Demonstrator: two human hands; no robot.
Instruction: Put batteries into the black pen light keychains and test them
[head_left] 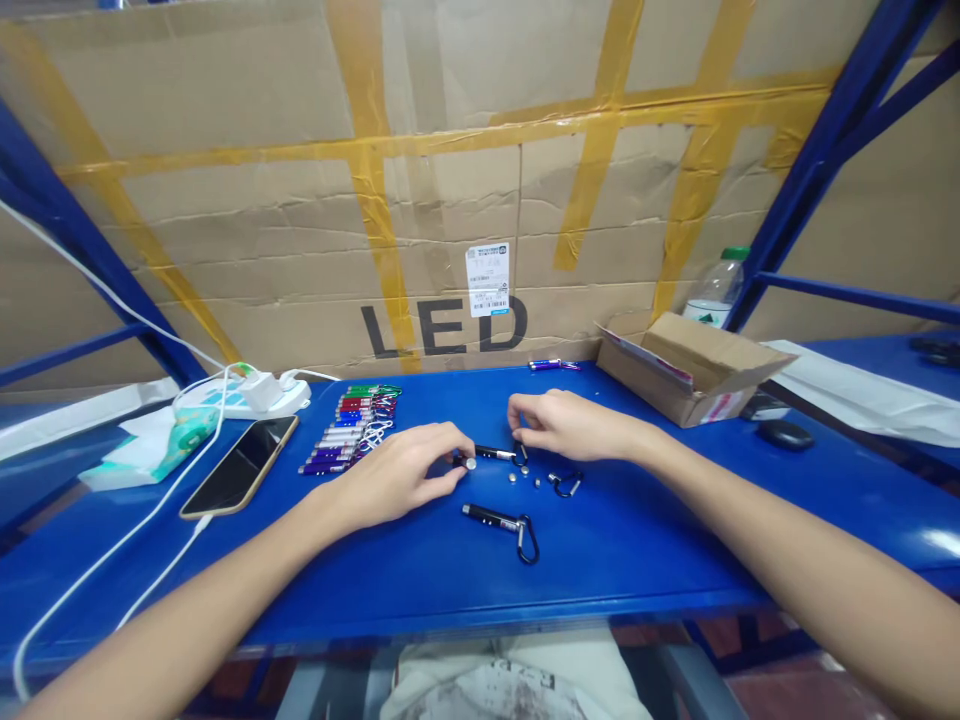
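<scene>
My left hand [424, 465] is closed around a black mini flashlight barrel, whose round silver end [471, 463] pokes out past the fingertips. Just right of it lies another black mini flashlight [493, 453] with a carabiner [520, 455]. My right hand [559, 420] is over that carabiner, fingers pinched; what they hold, if anything, is hidden. Small silver button cells [512, 478] are scattered between my hands. A loose black carabiner with a silver cap [566, 484] rests below my right hand. Nearer to me lies a whole black flashlight [491, 517] with its carabiner.
Several coloured mini flashlights [349, 430] lie in a row at left. Beyond them are a phone [240, 468], tissues [161, 445] and a power strip [289, 400]. At right stand an open carton [690, 370] and a bottle [720, 290]; a black mouse [784, 434] lies nearby.
</scene>
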